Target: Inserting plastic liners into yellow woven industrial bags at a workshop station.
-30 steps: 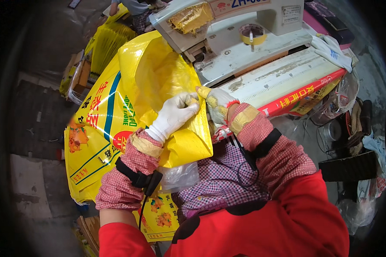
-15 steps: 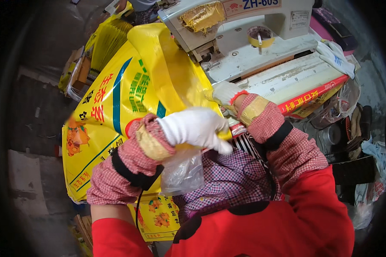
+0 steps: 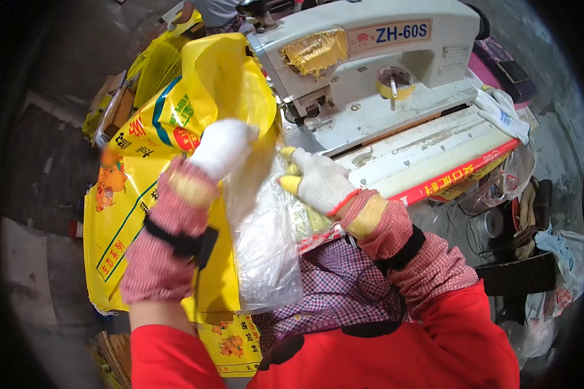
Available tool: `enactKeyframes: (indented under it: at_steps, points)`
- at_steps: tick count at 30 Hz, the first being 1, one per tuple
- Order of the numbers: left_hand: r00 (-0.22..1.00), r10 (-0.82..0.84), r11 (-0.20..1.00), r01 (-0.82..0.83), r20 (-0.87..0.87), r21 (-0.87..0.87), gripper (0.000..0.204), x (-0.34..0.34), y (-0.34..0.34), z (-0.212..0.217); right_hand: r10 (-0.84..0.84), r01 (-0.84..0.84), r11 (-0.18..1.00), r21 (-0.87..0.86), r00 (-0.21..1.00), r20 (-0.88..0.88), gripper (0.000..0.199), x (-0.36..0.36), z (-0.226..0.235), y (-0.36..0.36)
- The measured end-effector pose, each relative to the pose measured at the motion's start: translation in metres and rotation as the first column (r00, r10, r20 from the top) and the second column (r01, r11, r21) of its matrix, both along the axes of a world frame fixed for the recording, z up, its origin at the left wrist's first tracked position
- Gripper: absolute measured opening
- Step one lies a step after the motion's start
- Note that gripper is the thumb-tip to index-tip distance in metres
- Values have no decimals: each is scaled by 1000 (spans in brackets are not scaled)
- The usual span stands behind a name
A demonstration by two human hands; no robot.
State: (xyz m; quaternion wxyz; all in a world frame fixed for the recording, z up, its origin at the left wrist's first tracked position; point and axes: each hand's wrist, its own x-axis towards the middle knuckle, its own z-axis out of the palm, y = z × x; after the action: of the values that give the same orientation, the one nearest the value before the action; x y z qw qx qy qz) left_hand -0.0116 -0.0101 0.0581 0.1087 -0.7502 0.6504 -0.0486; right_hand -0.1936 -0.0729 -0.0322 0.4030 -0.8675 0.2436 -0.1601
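Observation:
A large yellow printed sack point(image 3: 130, 214) lies across my left side, its upper end point(image 3: 224, 71) bulging beside the sewing machine point(image 3: 344, 78). A crumpled clear plastic liner point(image 3: 266, 259) spreads between the sack and my lap. My left hand point(image 3: 224, 149), in a white knit glove and slightly blurred, is closed over the sack's mouth; smeared clear plastic trails from it, and its fingertips are hidden. My right hand point(image 3: 318, 180), in a white glove with yellow fingertips, bends its fingers onto the liner's right edge, thumb out of sight.
A tape roll point(image 3: 394, 83) sits on the machine's base. White gloves point(image 3: 501, 113) lie at the work surface's far right corner. Stacked yellow sacks point(image 3: 156, 71) stand at far left, near another person point(image 3: 220, 13). Plastic bags point(image 3: 545, 311) and clutter fill the right side.
My left hand has moved up and left, away from my lap. My right hand has shifted left and nearer. More clear liner now shows, and the sack's upper part has folded over.

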Motion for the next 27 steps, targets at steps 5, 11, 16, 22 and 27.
enactKeyframes:
  at_steps: [5,11,16,22,27]
  points:
    - [970,-236,956,219,67,195,7,-32,118,74,6,-40,897,-441,997,-79,33,23,28,2]
    - [941,-34,740,250,336,-624,14,-41,224,174,66,305,723,-620,863,501,16,71,69,31]
    - [863,-67,187,-482,-500,-856,18,-24,309,96,498,-379,758,-530,862,95,19,27,116,99]
    - [238,-428,-37,-969,-872,-246,51,-80,368,-39,655,-719,583,377,691,306,19,-21,96,148]
    - [-198,-743,209,-976,-639,59,60,-110,365,-74,796,-519,600,-609,469,384,32,-11,28,214]
